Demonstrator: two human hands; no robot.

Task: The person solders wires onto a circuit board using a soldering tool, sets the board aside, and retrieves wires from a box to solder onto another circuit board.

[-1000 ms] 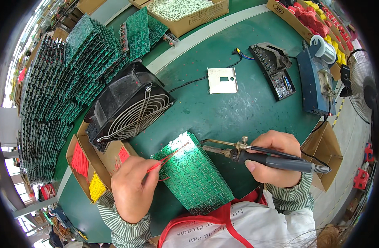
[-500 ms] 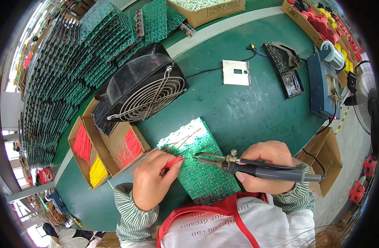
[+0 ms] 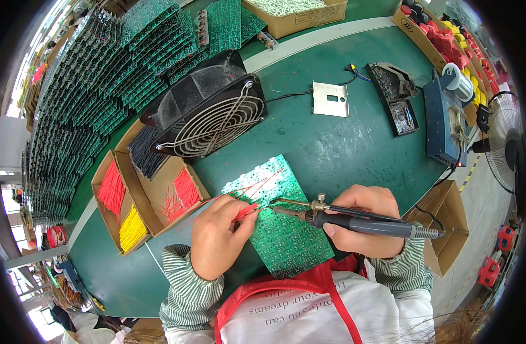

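A green circuit board point(image 3: 294, 238) lies tilted on the table in front of me, several red wires across its upper part. My left hand point(image 3: 220, 234) pinches a small bunch of red wires point(image 3: 247, 212) over the board's left edge, their ends pointing right. In my right hand point(image 3: 366, 221) is a soldering iron point(image 3: 366, 225) with a thin metal solder-feed tube along its top. The tips of iron and tube are close to the wire ends above the board. Whether they touch cannot be made out.
Left of the board, a cardboard box point(image 3: 154, 229) holds red, yellow and black wires. A black fan point(image 3: 205, 109) stands behind it, near stacked circuit boards point(image 3: 73, 109). Farther right are a white metal plate point(image 3: 330, 99), a black iron holder point(image 3: 392, 97) and a blue soldering station point(image 3: 443, 123).
The view has shifted slightly. Both hands stay at the board, with the iron's tip still close to the wire ends. The left hand keeps its pinch on the red wires.
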